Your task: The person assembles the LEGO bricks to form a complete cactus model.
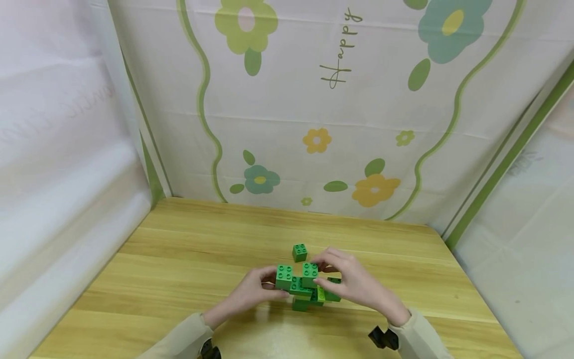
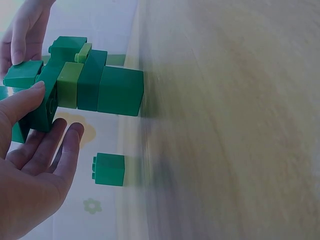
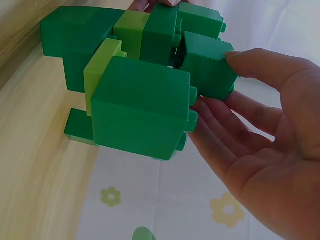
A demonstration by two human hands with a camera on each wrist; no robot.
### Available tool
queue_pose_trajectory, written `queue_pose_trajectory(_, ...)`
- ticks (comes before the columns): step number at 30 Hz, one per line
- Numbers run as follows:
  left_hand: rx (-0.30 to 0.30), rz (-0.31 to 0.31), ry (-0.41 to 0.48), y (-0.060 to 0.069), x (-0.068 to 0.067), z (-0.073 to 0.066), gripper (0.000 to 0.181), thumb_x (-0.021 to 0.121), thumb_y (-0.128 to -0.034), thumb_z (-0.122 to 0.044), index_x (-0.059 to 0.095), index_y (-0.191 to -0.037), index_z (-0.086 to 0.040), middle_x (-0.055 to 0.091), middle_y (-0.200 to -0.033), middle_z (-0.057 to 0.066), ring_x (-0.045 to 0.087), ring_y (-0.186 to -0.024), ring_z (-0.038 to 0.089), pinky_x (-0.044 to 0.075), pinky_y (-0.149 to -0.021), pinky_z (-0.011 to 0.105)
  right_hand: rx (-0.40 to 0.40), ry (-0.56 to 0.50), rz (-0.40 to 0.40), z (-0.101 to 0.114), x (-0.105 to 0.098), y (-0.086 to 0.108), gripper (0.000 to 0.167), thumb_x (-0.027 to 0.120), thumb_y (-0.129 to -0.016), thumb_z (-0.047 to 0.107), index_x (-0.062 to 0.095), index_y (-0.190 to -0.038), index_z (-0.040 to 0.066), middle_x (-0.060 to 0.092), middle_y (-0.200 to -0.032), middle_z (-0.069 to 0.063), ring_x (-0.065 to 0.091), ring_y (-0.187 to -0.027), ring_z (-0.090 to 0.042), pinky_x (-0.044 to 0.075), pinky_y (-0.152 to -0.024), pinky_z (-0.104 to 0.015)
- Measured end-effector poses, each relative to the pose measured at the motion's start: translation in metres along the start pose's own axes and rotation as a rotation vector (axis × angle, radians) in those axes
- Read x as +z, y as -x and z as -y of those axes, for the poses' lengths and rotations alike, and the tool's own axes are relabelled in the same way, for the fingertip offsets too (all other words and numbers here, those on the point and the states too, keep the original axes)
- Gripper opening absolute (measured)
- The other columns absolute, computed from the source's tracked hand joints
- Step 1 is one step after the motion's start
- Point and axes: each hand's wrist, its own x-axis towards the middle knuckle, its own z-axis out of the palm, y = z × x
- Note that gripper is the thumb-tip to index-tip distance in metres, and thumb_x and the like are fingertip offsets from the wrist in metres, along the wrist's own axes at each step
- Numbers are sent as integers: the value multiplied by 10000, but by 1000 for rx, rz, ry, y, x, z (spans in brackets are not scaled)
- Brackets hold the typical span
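Note:
A built-up structure of green toy building bricks [image 1: 301,286] stands on the table, with lime-green pieces [image 2: 69,85] between darker ones. At its left end my left hand [image 1: 252,290] grips the structure, thumb on the near side and fingers behind. My right hand [image 1: 356,281] pinches a green studded brick [image 3: 210,65] on top of the structure between thumb and fingers. Another studded brick [image 1: 284,277] sits on the upper left end, beside my left fingers. To the right, a larger green brick [image 3: 142,107] juts out on a thin lime piece [image 3: 100,70].
One loose green brick [image 1: 299,253] lies on the wooden table [image 1: 215,234] just behind the structure. A white flowered cloth [image 1: 278,104] hangs at the back, and more white cloth [image 1: 67,149] encloses the sides. Dark devices are strapped at both wrists.

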Motion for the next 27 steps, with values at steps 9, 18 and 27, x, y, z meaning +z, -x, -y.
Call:
queue_pose_trajectory(9,-3,-1,3,0,0,0,448,785,-842,-137,636,-1253,-40,701,-1134,158,684,-972,124,591,-865,215,-14,-31,4,0,5,1,320,726,-884,82,635,-1191,89,665,-1096,-23,678,-939,-124,621,-788,-279)
queue_pose_trajectory(18,6,-6,-6,-1,1,0,440,788,-841,-140,639,-1241,-34,701,-1128,155,682,-968,120,593,-862,218,-10,-12,35,3,7,1,309,722,-884,80,623,-1176,65,652,-1073,-28,678,-938,-121,625,-783,-294)
queue_pose_trajectory(27,-4,-5,12,-1,1,1,444,789,-841,-144,637,-1245,-41,699,-1137,150,682,-979,127,593,-863,221,-5,13,48,6,10,-3,287,721,-872,75,607,-1134,60,695,-1078,-55,697,-947,-147,622,-775,-257)
